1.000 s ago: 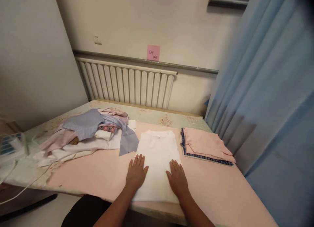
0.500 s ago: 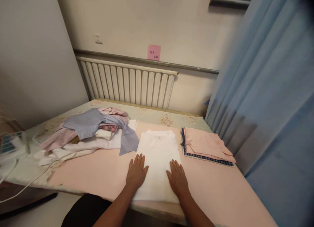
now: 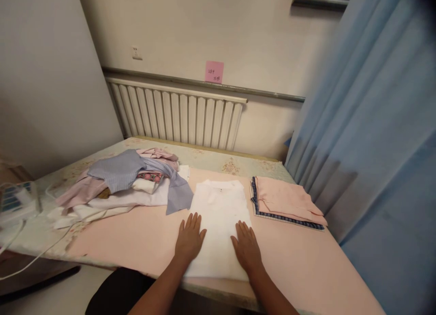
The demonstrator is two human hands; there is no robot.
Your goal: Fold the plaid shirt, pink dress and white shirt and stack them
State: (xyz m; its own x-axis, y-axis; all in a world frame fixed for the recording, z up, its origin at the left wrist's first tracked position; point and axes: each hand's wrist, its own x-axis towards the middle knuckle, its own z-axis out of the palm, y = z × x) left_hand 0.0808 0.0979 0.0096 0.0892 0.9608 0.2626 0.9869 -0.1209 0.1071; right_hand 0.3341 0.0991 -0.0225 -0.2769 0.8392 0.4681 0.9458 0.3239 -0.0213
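Note:
A white shirt (image 3: 220, 233), folded into a rectangle, lies flat with its collar pointing away from me. My left hand (image 3: 190, 237) rests flat along its left edge, fingers stretched out. On the opposite edge my right hand (image 3: 245, 247) lies flat too, fingers a little apart. Neither hand grips anything. Beneath the shirt is a pink cloth (image 3: 136, 233) spread over the table. To the right of the shirt sits a stack of folded clothes, a pink garment (image 3: 286, 197) on top of a dark plaid one (image 3: 289, 220).
A loose heap of clothes (image 3: 116, 169) covers the table's left part. A white cable (image 3: 47, 250) hangs over the front left edge. A radiator (image 3: 177, 113) stands behind the table, and a blue curtain (image 3: 368, 124) hangs along the right side.

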